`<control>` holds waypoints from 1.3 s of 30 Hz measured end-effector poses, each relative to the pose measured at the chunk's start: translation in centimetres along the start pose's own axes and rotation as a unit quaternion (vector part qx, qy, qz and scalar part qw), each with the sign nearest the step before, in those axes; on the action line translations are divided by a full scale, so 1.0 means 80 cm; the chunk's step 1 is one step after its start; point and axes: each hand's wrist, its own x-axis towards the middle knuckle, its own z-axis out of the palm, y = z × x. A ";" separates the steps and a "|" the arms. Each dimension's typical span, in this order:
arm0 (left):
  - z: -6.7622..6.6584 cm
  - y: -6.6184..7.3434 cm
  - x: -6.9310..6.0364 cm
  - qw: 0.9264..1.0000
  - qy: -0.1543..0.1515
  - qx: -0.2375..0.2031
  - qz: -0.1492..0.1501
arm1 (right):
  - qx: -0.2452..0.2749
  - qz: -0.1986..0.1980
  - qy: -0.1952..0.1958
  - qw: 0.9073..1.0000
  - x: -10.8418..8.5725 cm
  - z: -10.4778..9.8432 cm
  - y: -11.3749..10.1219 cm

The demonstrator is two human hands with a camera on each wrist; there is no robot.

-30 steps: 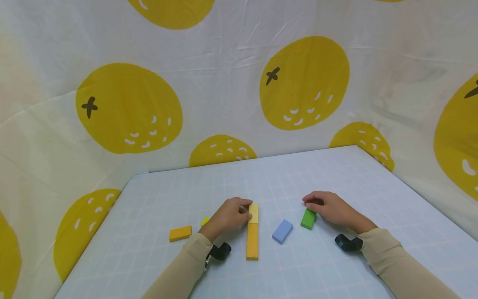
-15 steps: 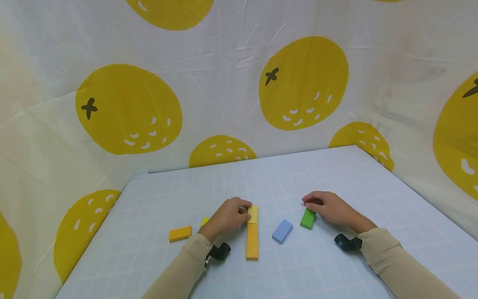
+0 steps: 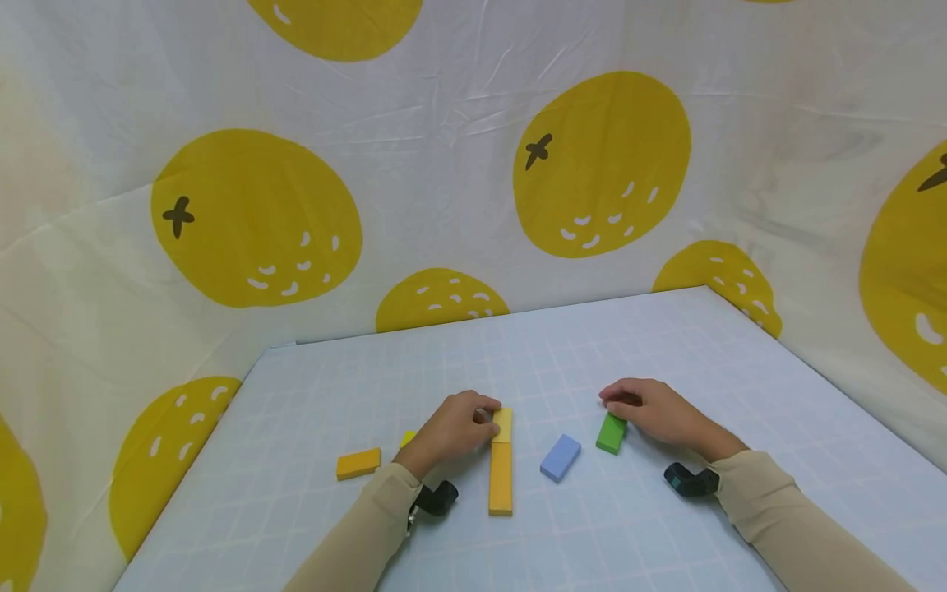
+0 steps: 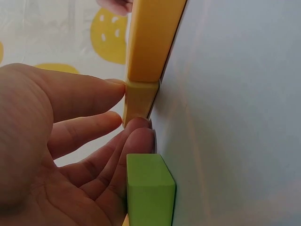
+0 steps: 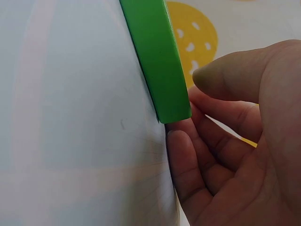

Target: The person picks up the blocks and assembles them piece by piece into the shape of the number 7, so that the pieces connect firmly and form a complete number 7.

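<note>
- The fruit-patterned cloth hung well beyond both grips, and the pale surface ran beneath them; neither had altered over the last second.
- The left grip had kept nearly the same place. Its fingers curled onto the pale yellow block, which it grasped lightly just at the fingertips.
- The right grip had hardly stirred either. Its fingers lay loosely curled at the far end of the green block; the right wrist view showed a gap beside the thumb, so whether it truly grasped the block could not be told.
- The orange block lay nearer the person than the left grip's fingertips, end to end with the pale yellow block and touching it.
- The blue block rested between the grips, the other orange block left of the left grip, the yellow block partly hidden behind it, and a light green block just beside its fingers.
- Smallest was the change itself: under the left grip, the pale yellow block's far end had shifted slightly towards the person, which probably meant a tighter, straighter join.
</note>
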 end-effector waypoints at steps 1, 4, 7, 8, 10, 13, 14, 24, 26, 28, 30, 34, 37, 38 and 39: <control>0.000 0.000 0.000 1.000 0.000 -0.001 0.000 | 0.000 0.000 0.000 1.000 0.000 -0.001 0.000; 0.001 0.000 0.002 1.000 0.002 -0.001 0.003 | 0.001 0.002 0.000 1.000 0.001 -0.003 0.001; 0.002 -0.001 0.003 1.000 0.004 0.000 0.007 | 0.004 0.004 0.000 1.000 0.001 -0.004 0.002; 0.003 -0.002 0.004 1.000 0.004 0.000 0.007 | 0.004 0.004 -0.001 1.000 0.001 -0.004 0.002; 0.003 -0.002 0.004 1.000 0.004 0.000 0.006 | 0.005 0.004 -0.003 1.000 0.001 -0.004 0.002; 0.003 -0.002 0.004 1.000 0.005 -0.001 0.005 | 0.003 0.003 -0.003 1.000 0.002 -0.004 0.002; 0.003 -0.002 0.004 1.000 0.005 -0.001 0.005 | 0.002 0.003 -0.002 1.000 0.002 -0.004 0.002; 0.004 -0.002 0.001 1.000 0.004 0.011 0.002 | 0.001 0.008 -0.002 1.000 0.001 0.001 0.003; 0.005 -0.003 0.000 1.000 0.005 0.011 -0.001 | -0.001 0.007 -0.001 1.000 0.002 0.002 0.003; 0.005 -0.003 0.001 1.000 0.006 0.009 -0.004 | -0.003 0.006 0.000 1.000 0.002 0.003 0.003; 0.005 -0.003 0.001 1.000 0.007 0.005 -0.006 | -0.005 0.004 0.003 1.000 0.002 0.003 0.004; 0.005 -0.003 0.003 1.000 0.007 0.003 -0.007 | -0.004 0.001 0.004 1.000 0.003 0.002 0.004; 0.005 -0.003 0.004 1.000 0.007 0.006 -0.010 | -0.002 0.001 0.002 1.000 0.003 0.003 0.004; 0.005 -0.003 0.004 1.000 0.007 0.007 -0.012 | -0.002 0.001 0.002 1.000 0.003 0.003 0.004; 0.005 -0.003 0.004 1.000 0.007 0.007 -0.014 | -0.002 0.001 0.001 1.000 0.003 0.002 0.003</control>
